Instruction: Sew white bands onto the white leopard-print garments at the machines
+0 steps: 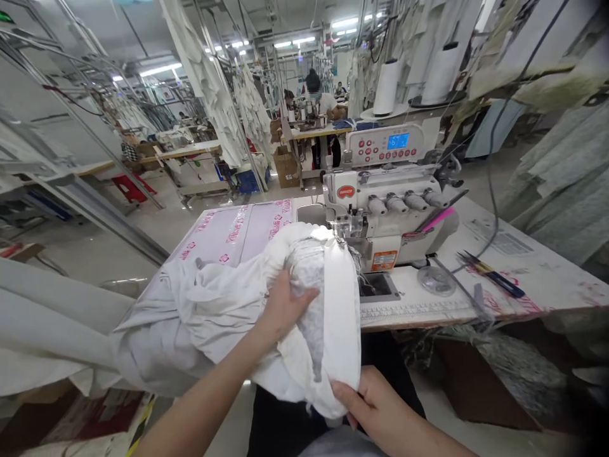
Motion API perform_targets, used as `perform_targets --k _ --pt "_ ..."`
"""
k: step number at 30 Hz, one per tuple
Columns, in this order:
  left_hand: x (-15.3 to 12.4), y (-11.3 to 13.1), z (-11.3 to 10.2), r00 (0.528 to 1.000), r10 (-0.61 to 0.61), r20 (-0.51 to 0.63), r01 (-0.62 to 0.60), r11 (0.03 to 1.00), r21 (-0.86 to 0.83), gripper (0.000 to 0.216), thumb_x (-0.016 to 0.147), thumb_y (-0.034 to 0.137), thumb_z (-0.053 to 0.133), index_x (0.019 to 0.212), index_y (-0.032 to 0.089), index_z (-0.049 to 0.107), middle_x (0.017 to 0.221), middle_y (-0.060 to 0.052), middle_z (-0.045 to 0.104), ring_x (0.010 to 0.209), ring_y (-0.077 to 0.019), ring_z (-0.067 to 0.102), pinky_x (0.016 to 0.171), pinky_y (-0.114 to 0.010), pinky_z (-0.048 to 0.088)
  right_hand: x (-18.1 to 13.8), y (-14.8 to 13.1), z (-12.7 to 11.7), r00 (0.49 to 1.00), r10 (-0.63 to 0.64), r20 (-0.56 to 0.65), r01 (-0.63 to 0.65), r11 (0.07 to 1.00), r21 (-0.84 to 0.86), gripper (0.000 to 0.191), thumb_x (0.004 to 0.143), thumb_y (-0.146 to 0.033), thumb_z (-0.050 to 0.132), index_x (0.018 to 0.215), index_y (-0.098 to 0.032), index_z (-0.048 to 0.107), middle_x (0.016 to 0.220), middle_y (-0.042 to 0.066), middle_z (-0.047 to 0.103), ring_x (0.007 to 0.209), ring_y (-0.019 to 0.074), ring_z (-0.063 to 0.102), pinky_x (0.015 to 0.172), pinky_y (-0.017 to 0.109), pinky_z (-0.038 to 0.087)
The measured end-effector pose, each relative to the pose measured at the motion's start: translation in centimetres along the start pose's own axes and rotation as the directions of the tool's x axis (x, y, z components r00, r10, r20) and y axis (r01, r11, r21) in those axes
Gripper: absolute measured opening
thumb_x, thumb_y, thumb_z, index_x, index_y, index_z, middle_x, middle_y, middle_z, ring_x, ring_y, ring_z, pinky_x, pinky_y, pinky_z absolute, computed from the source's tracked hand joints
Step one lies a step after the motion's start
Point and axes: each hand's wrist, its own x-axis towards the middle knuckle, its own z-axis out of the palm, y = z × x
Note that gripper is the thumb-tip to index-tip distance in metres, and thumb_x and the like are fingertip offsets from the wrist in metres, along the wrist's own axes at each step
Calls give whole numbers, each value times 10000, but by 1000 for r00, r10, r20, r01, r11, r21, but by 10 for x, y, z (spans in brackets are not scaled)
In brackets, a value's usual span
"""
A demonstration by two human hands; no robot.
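We had a white knit garment (223, 311) bunched on the sewing table, its gathered folds spilling over the near edge while one rounded fold rose right up to the presser foot (341, 231) of the overlock sewing machine (380, 216). A grey speckled panel (307, 292) showed inside that fold. Our left hand (285, 308) lay flat on the cloth with the fingers extended and slightly spread, pressing rather than gripping. Our right hand (366, 400) held the lower fold, its thumb on top and its fingers apparently pinching from beneath, though the cloth hid them partly. The bundle looked light, soft and limp, likely to slide and sag under its own drape, so it seemed best held by flat palm pressure and a pinch at the folded edge, not by its loose mass. Beyond it lay a pink-printed sheet (233, 231) on the tabletop, while dark-handled snips (492, 276) and a clear plastic disc (436, 280) sat to the right of the machine.
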Motion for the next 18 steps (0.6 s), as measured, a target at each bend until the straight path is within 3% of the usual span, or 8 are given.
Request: perform_targets --k 3,5,10,15,18 --pt "14 -14 -14 989 0 149 -10 998 66 257 824 368 386 858 152 523 802 -54 573 800 -206 531 732 -317 394 -1 0 -3 1000 9 27 -8 1000 -23 508 866 -479 302 521 -126 419 472 -4 400 451 72 376 448 179 286" --pt "20 -18 -31 987 39 156 -50 997 65 267 848 363 331 792 170 508 724 -17 550 731 -177 517 687 -279 383 1 4 -4 999 23 33 -22 1000 -15 524 864 -490 293 511 -124 420 467 1 404 450 75 387 449 181 289" --pt "33 -4 -55 997 70 34 -76 979 191 287 834 384 353 638 178 394 555 37 394 558 -123 402 549 -229 298 16 4 -18 999 34 -13 -34 999 24 513 855 -498 310 532 -125 449 454 1 416 427 77 383 432 185 285" --pt "61 4 -53 989 114 -94 -89 967 237 323 818 371 395 581 176 295 506 47 297 509 -102 327 508 -222 246 36 -8 -48 999 16 -33 -15 999 46 456 850 -471 356 560 -134 457 476 -5 435 448 81 405 453 187 308" --pt "84 0 -51 984 118 -132 -84 968 235 315 814 358 406 576 172 317 491 47 286 492 -100 310 493 -222 239 51 -11 -64 999 -17 -41 19 999 42 470 845 -474 375 532 -134 462 465 0 459 447 83 419 472 193 325"
